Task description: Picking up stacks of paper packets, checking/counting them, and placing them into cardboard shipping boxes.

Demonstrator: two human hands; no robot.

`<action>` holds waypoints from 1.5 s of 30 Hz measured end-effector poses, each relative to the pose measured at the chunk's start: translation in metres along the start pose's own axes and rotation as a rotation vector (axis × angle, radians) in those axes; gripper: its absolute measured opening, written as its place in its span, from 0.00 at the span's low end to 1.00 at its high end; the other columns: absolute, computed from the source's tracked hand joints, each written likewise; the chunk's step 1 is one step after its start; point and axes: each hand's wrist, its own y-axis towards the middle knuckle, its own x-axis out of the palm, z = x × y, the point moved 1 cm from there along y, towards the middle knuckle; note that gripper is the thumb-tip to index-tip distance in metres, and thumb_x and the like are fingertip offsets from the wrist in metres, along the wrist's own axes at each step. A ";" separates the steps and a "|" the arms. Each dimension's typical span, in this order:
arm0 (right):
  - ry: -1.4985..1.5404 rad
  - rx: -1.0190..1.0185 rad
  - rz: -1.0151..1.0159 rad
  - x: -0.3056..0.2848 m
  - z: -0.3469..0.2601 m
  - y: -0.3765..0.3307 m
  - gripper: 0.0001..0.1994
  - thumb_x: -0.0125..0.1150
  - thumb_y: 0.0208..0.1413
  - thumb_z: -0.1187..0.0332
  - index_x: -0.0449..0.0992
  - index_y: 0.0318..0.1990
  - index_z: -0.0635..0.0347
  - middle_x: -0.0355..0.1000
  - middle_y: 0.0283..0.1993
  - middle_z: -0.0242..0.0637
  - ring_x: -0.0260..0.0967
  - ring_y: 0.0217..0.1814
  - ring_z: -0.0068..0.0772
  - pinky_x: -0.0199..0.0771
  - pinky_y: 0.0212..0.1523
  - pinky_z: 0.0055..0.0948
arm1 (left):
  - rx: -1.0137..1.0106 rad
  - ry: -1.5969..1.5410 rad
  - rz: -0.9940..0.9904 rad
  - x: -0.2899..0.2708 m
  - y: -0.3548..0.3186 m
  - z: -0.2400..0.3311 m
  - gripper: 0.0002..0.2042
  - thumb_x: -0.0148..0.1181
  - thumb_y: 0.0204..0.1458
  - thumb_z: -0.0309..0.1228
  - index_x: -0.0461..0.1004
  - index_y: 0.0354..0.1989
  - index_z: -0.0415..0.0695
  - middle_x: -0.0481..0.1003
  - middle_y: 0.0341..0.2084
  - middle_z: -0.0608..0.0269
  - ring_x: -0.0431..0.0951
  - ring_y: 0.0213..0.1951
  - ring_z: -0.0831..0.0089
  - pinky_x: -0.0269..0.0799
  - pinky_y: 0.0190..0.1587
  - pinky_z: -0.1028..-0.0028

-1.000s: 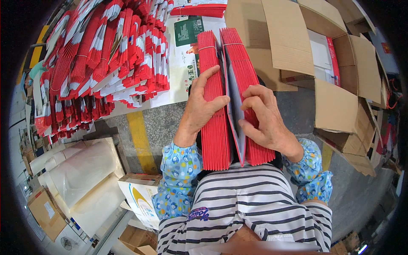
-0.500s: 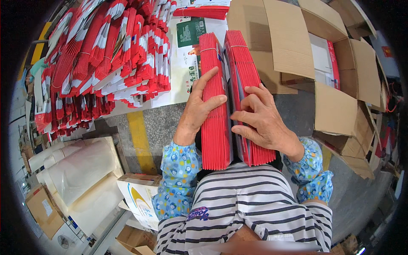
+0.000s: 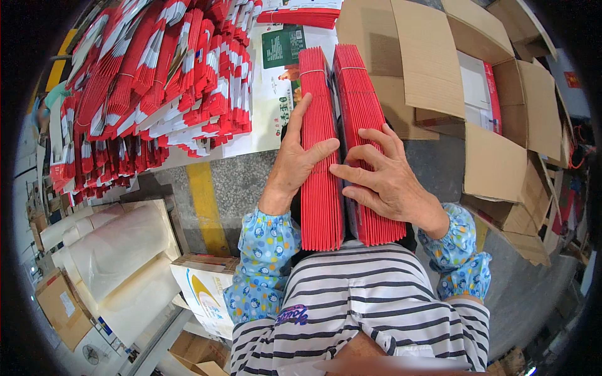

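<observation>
Two long bundles of folded red cardboard lie side by side before my body, each with a thin pale band near its far end. My left hand (image 3: 295, 160) lies along the outer side of the left bundle (image 3: 322, 207), thumb across its ridged top and forefinger stretched up the edge; its lower fingers are hidden. Over the right bundle (image 3: 359, 81) rests my right hand (image 3: 392, 182), fingers apart and bent. Its forefinger tip reaches across the narrow dark gap to the left bundle. Nothing is pinched in the right hand.
A large heap of red and white folded cartons (image 3: 188, 81) covers the left of the white-topped table (image 3: 266, 128). Open brown cardboard boxes (image 3: 495, 163) stand to the right. At lower left are a white printed box (image 3: 200, 294) and rolled pale sheeting (image 3: 125, 244).
The left bundle has tipped and shifted slightly right, narrowing the gap. My right forefinger has moved left onto it, and my left forefinger has slid a little.
</observation>
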 end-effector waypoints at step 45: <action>0.146 -0.068 0.071 -0.006 0.011 0.003 0.12 0.64 0.54 0.61 0.73 0.28 0.60 0.69 0.40 0.39 0.60 0.65 0.47 0.50 0.67 0.55 | 0.017 -0.058 0.049 -0.006 -0.002 -0.005 0.39 0.62 0.47 0.22 0.51 0.69 0.41 0.56 0.66 0.55 0.58 0.65 0.68 0.53 0.66 0.71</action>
